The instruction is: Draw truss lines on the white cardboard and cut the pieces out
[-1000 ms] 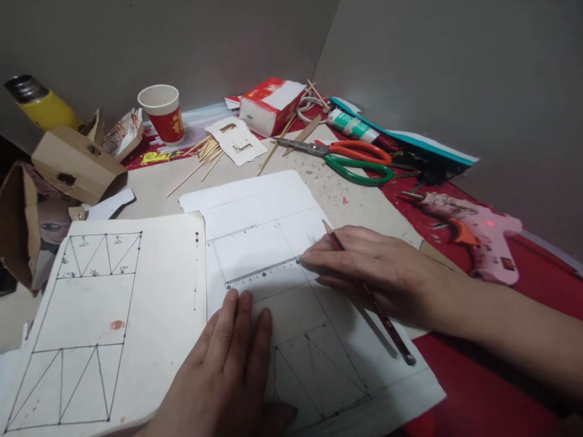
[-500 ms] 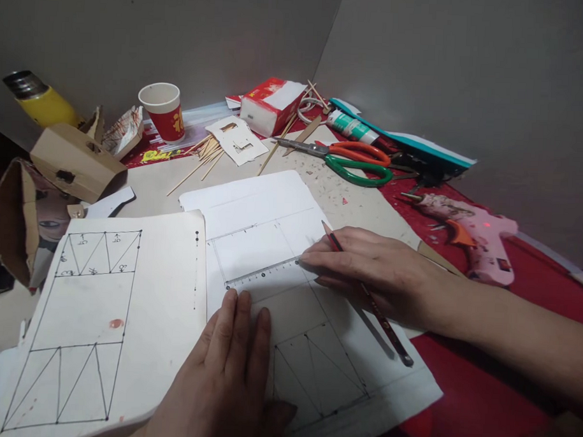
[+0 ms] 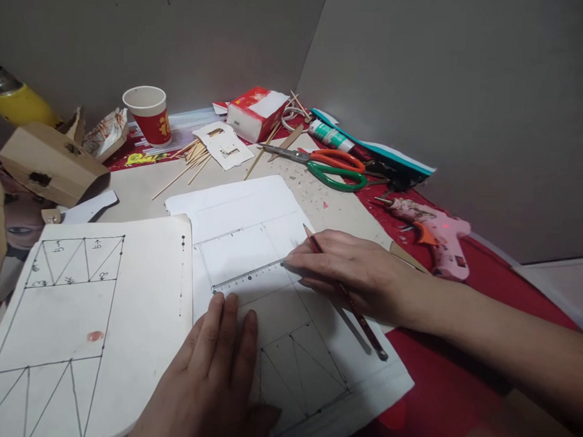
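Note:
My left hand (image 3: 209, 375) lies flat, fingers together and stretched out, pressing a clear ruler (image 3: 251, 277) onto a white sheet (image 3: 253, 211) with pencil lines and triangles. My right hand (image 3: 356, 272) rests on the same sheet at the ruler's right end, fingers extended, with a red-and-black pencil (image 3: 346, 297) tucked between them, its tip pointing away from me. A second sheet (image 3: 78, 313) with an inked rectangle and triangle pattern lies to the left, touching my left hand's side.
Orange-and-green scissors (image 3: 331, 166), a pink glue gun (image 3: 429, 233), a glue tube (image 3: 330, 136), a red tissue box (image 3: 254, 112), wooden sticks (image 3: 193, 158), a paper cup (image 3: 149, 115), a cardboard box (image 3: 45, 162) and a yellow flask (image 3: 16, 100) crowd the back of the red-covered table. Grey walls close behind.
Both hands stay as they were on the ruler and sheet. The view has swung a little to the right, so everything sits further left in the picture.

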The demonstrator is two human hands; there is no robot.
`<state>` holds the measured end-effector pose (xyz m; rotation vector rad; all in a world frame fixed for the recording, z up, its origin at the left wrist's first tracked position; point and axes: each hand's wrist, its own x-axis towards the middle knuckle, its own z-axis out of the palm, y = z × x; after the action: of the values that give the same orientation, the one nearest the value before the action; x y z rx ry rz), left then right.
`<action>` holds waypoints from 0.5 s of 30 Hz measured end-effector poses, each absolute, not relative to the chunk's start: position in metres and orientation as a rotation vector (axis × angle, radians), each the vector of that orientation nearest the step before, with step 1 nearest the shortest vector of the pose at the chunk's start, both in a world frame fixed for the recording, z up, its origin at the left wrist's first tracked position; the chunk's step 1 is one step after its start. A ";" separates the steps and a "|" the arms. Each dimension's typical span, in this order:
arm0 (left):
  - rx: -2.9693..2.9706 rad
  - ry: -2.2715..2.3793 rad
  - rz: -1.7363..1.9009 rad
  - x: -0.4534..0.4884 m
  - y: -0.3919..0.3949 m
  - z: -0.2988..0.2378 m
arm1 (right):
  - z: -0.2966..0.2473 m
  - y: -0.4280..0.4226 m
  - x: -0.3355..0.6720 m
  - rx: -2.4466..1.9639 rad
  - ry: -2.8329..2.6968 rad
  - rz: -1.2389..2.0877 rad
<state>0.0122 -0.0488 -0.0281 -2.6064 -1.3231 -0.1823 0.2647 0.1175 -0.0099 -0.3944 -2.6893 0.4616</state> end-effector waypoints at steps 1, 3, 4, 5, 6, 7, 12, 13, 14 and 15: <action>-2.608 -1.317 -0.185 0.012 -0.048 -0.029 | -0.010 0.118 0.265 -0.399 -2.691 0.455; -2.609 -1.304 -0.187 0.011 -0.048 -0.030 | -0.011 0.118 0.266 -0.402 -2.689 0.441; -2.605 -1.299 -0.192 0.011 -0.048 -0.030 | -0.011 0.118 0.266 -0.408 -2.688 0.435; -2.602 -1.299 -0.195 0.011 -0.048 -0.030 | -0.011 0.117 0.266 -0.410 -2.689 0.433; -2.599 -1.306 -0.196 0.011 -0.048 -0.030 | -0.011 0.117 0.266 -0.411 -2.688 0.434; -2.594 -1.317 -0.198 0.011 -0.048 -0.031 | -0.011 0.117 0.266 -0.411 -2.685 0.437; -2.592 -1.348 -0.207 0.011 -0.049 -0.030 | -0.012 0.117 0.267 -0.418 -2.681 0.452; -2.593 -1.352 -0.196 0.011 -0.048 -0.029 | -0.012 0.117 0.267 -0.418 -2.679 0.452; -2.595 -1.350 -0.187 0.011 -0.048 -0.028 | -0.012 0.117 0.267 -0.418 -2.678 0.451; -2.598 -1.345 -0.176 0.012 -0.047 -0.027 | -0.013 0.117 0.267 -0.422 -2.677 0.452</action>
<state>0.0119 -0.0472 -0.0271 -2.5980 -1.3451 -0.1764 0.2666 0.1171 -0.0127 -0.4221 -2.6772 0.4518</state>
